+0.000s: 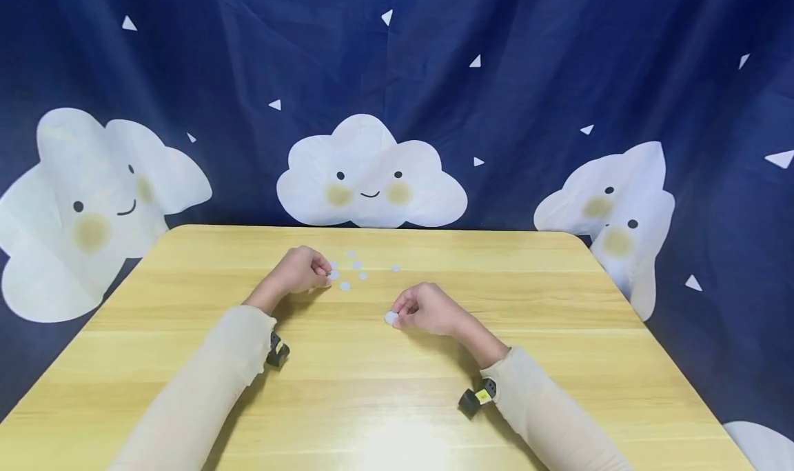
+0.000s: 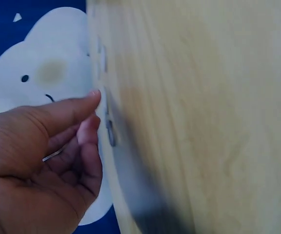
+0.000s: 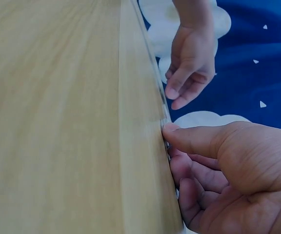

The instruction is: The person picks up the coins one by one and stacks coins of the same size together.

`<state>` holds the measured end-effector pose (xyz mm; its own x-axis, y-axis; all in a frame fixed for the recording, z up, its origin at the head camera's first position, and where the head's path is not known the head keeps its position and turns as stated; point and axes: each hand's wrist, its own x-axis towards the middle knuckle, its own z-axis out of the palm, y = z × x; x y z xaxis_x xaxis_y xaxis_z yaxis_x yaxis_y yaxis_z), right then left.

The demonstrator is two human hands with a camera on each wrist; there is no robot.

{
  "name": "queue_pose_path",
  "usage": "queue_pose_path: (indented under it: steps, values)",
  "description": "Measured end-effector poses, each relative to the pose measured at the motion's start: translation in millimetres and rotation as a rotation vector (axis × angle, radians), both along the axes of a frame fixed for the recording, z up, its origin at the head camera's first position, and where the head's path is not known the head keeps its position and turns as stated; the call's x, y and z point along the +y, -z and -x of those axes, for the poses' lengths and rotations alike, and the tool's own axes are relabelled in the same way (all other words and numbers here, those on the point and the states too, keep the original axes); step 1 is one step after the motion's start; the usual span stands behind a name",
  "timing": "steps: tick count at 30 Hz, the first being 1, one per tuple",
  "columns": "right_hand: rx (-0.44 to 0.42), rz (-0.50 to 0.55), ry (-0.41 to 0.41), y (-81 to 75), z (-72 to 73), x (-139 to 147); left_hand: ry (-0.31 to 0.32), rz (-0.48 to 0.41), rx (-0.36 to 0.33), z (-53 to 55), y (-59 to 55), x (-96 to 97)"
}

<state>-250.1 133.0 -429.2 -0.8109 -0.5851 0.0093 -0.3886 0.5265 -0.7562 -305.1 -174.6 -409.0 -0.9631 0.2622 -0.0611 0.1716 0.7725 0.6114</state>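
Observation:
In the head view, my right hand (image 1: 431,309) pinches a small pale round disc (image 1: 391,317) just above the tabletop. The right wrist view shows the thumb of that right hand (image 3: 238,165) and its curled fingers around the disc's edge. My left hand (image 1: 300,269) reaches to the left side of a loose group of similar discs (image 1: 344,286). Its fingertips are beside one disc (image 1: 333,275). From the left wrist, the left hand's (image 2: 57,151) thumb and index tips stand slightly apart, near thin disc edges (image 2: 111,132). Whether they touch a disc is hard to see.
The discs lie on a light wood table (image 1: 372,381), one of them (image 1: 395,268) a little apart to the right. A dark blue curtain (image 1: 248,43) with white clouds hangs behind the table's far edge. Small black devices (image 1: 277,352) sit at both wrists.

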Motion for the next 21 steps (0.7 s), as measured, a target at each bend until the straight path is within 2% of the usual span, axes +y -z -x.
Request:
queue_pose_path:
  steps: [3, 10, 16, 21]
  values:
    - [-0.007, 0.002, 0.005, -0.3, 0.5, 1, 0.018, 0.003, 0.001, 5.1, 0.5, 0.7]
    - [-0.005, 0.004, 0.002, -0.4, 0.3, 1, 0.01, -0.022, -0.032, 13.2, 4.5, 0.9]
    - [-0.001, -0.003, 0.004, 2.4, 2.4, 1, 0.022, -0.017, -0.013, 19.6, 7.8, -1.2]
    - [-0.008, -0.008, 0.005, 3.3, 3.5, 1, 0.029, -0.015, -0.007, 20.0, 8.7, -0.5]
